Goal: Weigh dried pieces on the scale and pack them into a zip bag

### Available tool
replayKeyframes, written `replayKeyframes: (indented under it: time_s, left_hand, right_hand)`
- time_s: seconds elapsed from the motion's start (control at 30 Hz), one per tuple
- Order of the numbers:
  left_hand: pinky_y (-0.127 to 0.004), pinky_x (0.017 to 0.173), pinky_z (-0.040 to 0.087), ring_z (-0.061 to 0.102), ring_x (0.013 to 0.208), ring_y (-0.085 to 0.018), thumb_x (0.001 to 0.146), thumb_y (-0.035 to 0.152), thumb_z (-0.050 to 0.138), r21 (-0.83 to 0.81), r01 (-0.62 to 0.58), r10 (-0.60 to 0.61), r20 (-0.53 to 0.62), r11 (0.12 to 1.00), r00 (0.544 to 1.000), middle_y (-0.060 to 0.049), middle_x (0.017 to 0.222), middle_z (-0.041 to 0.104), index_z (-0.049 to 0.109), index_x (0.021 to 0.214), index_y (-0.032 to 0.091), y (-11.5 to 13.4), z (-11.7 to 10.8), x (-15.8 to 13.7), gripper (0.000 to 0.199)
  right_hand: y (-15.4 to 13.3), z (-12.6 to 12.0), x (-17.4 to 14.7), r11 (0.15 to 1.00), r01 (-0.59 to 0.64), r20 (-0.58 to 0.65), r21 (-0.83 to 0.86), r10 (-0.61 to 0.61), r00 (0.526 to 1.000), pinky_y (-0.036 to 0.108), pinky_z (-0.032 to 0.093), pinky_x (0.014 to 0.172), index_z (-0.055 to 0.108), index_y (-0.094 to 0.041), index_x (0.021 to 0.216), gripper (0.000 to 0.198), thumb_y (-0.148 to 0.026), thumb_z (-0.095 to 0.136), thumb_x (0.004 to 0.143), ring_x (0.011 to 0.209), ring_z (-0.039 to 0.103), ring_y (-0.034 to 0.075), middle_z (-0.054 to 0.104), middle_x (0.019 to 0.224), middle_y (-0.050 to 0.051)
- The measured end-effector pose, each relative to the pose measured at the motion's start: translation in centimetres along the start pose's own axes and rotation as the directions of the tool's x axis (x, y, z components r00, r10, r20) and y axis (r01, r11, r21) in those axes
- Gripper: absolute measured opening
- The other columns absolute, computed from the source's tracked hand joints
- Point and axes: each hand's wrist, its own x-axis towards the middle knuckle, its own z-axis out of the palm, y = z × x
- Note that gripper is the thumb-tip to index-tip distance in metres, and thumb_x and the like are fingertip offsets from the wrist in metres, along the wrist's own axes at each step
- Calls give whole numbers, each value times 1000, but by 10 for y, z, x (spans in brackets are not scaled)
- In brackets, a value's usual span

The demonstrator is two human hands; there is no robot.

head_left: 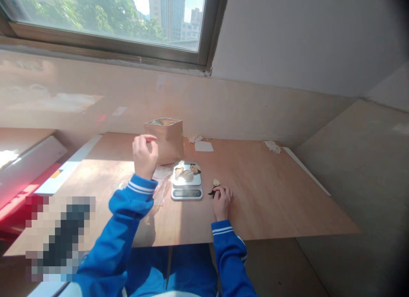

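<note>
My left hand (145,155) is raised in front of an upright brown paper bag (171,141). Its fingers are curled in with the thumb close to the index finger; whatever they hold, if anything, is hidden. My right hand (223,200) rests on the table, fingers bent over a dark, dried-looking piece (214,192) that shows beside the thumb. Just beyond it lies a small pale piece (216,182). Between the hands stands a white kitchen scale (187,200); several pale, dried-looking slices (188,175) lie on its plate. Its display digits are too small to read.
Clear plastic wrapping (162,190) lies left of the scale on the wooden table (271,199). Behind are a white paper slip (203,146) and crumpled whitish scraps (272,146). A wall and window (128,15) rise behind the table. A blurred patch covers the lower left.
</note>
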Motion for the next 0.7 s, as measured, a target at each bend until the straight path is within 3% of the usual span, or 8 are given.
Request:
replayKeyframes:
  time_s: [0.07, 0.13, 0.23, 0.37, 0.43, 0.53, 0.63, 0.7]
  left_hand:
    - [-42, 99, 43, 55, 105, -24, 90, 18, 39, 37, -57, 60, -68, 998, 996, -11, 106, 56, 55, 101, 17, 16, 0, 39, 20]
    - [-43, 102, 40, 53, 111, -25, 91, 17, 38, 67, -125, 129, -62, 990, 990, -13, 112, 55, 56, 106, 14, 22, 8, 71, 23]
    - [-43, 100, 40, 54, 112, -28, 92, 20, 39, 179, -214, 198, 106, 960, 975, -15, 111, 60, 59, 104, 12, 16, 30, 101, 25]
    - [-40, 92, 45, 62, 101, -28, 95, 27, 32, 301, -322, 165, 449, 898, 878, -16, 98, 68, 64, 90, 13, 0, 50, 104, 35]
    - [-38, 90, 46, 63, 100, -27, 96, 31, 30, 331, -342, 142, 503, 880, 853, -15, 97, 70, 66, 86, 15, -4, 51, 98, 40]
    - [-36, 83, 49, 65, 94, -26, 93, 34, 34, 355, -287, 67, 520, 890, 851, -12, 95, 72, 69, 84, 19, -5, 44, 95, 39]
    - [-30, 73, 49, 66, 80, -22, 83, 32, 49, 285, -266, 21, 646, 921, 763, -5, 85, 73, 71, 77, 23, -9, 40, 97, 24]
    - [-26, 70, 49, 64, 73, -18, 76, 27, 58, 176, -278, 91, 674, 944, 733, -2, 76, 72, 71, 70, 24, -13, 44, 95, 15]
  right_hand:
    - [0, 0, 0, 1000, -3, -5, 9, 3, 1000, 38, 33, 83, 63, -19, 72, 26, -13, 42, 84, 85, 49, 24, 59, 88, 8]
    - [-1, -1, 1, 1000, -5, -10, 18, 5, 1000, 37, 34, 83, 63, -19, 72, 25, -13, 42, 85, 85, 49, 23, 58, 88, 8]
    - [-1, -1, 1, 999, -6, -8, 32, 6, 1000, 38, 34, 83, 63, -19, 72, 25, -13, 42, 85, 85, 49, 24, 58, 88, 8]
    - [0, -2, 1, 999, -2, 5, 44, 2, 1000, 38, 35, 83, 63, -19, 73, 25, -14, 42, 85, 85, 49, 24, 58, 88, 9]
    - [0, -2, 1, 999, 2, 2, 49, -2, 1000, 39, 36, 83, 63, -19, 73, 25, -13, 42, 84, 84, 49, 24, 58, 87, 9]
    - [-1, -2, 1, 998, -2, 8, 56, 2, 1000, 39, 37, 83, 63, -19, 73, 24, -13, 42, 85, 85, 49, 24, 58, 89, 9]
    - [-1, -3, 1, 998, -8, 18, 70, 6, 1000, 39, 37, 84, 63, -19, 74, 24, -13, 42, 85, 85, 49, 24, 58, 89, 9]
    - [-1, -3, 1, 997, -13, 14, 76, 12, 1000, 39, 38, 85, 62, -19, 74, 24, -13, 42, 84, 86, 49, 24, 57, 89, 9]
